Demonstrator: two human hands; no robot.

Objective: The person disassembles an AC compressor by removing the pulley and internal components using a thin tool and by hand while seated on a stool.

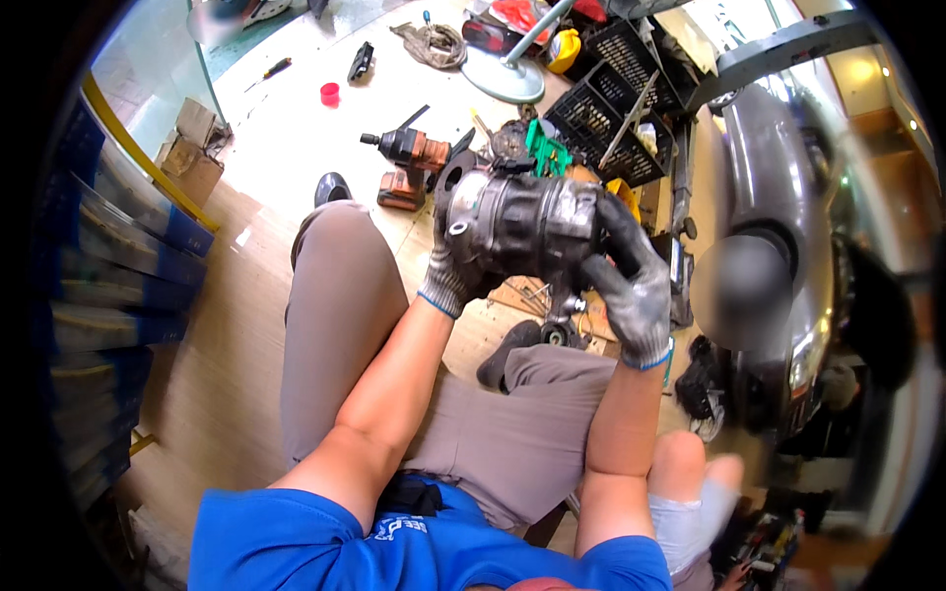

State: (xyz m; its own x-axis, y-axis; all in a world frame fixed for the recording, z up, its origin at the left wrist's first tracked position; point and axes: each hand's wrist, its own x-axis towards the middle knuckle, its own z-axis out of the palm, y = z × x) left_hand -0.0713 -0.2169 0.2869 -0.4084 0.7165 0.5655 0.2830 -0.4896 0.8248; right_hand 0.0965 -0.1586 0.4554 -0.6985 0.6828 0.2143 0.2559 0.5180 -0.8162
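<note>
In front of my chest, both gloved hands hold up a dark, greasy metal cylinder that looks like a car air-conditioning compressor. My left hand is wrapped round its left end, fingers mostly hidden behind the housing. On the right end, my right hand grips with fingers bent over the top and thumb side along the lower edge. The gloves are grey and black-stained with blue cuffs. Just beyond my left hand, an orange and black cordless impact wrench stands on the floor. A green tool holder is behind the compressor.
Black plastic crates and a round grey stand base lie ahead. Further left are a red cap and a rag. A grey car stands right. Stacked boxes line the left. Another person's knee is at lower right.
</note>
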